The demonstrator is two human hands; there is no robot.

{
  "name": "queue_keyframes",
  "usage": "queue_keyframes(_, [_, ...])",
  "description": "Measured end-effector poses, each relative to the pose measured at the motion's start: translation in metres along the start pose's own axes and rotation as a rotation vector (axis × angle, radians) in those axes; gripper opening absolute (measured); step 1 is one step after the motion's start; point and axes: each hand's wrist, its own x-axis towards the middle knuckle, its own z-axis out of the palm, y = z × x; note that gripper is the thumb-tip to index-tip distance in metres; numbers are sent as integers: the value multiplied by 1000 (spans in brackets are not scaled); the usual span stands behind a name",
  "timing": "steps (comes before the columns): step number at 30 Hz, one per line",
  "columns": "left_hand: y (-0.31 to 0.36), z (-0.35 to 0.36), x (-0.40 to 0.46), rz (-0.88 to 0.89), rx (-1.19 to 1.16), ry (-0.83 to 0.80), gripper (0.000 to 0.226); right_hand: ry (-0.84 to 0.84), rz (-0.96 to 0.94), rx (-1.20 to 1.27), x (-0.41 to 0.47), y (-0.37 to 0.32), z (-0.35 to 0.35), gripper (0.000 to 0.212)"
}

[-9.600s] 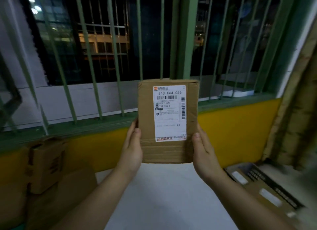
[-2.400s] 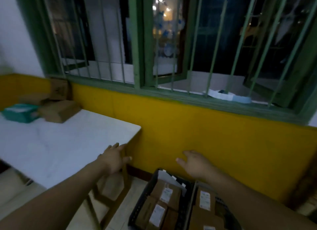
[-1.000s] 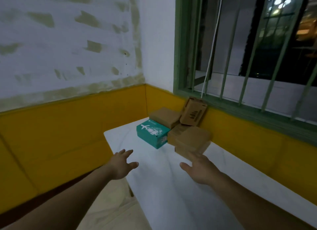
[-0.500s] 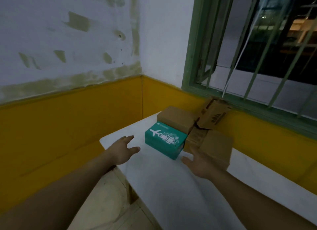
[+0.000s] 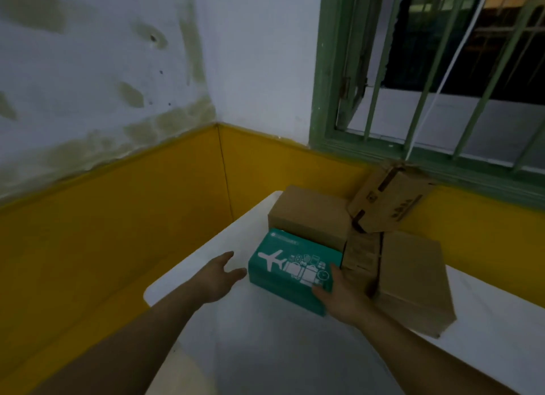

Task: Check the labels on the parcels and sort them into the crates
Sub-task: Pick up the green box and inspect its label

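A teal parcel printed with a white plane and luggage lies on the white table, at the front of a cluster of parcels. My right hand touches its right front corner, fingers spread over the edge. My left hand hovers open just left of the teal parcel, a small gap between them. Behind it sits a flat brown box. To the right lies a larger brown box. Another brown box leans tilted against the window sill. No crates show in this view.
The table stands in a room corner, against yellow-and-white walls. A green barred window is above the boxes. The table's left edge drops to a pale floor.
Both hands have moved forward to the teal parcel; the right hand now touches its corner and the left has closed in on its left side. The view has come closer to the parcels.
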Motion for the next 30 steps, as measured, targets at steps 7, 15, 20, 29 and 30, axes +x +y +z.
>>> queue_keyframes(7, [6, 24, 90, -23, -152, -113, 70, 157, 291, 248, 45, 5, 44, 91])
queue_keyframes(15, [-15, 48, 127, 108, -363, -315, 41, 235, 353, 407, 40, -6, 58, 90])
queue_keyframes(20, [-21, 23, 112, 164, -391, -329, 40, 322, 308, 461, 15, -33, 60, 84])
queue_keyframes(29, [7, -44, 74, 462, -452, -275, 43, 646, 188, 441, -53, -121, 15, 78])
queue_keyframes(30, [14, -54, 65, 515, -466, -275, 43, 684, 175, 447, -64, -131, 6, 78])
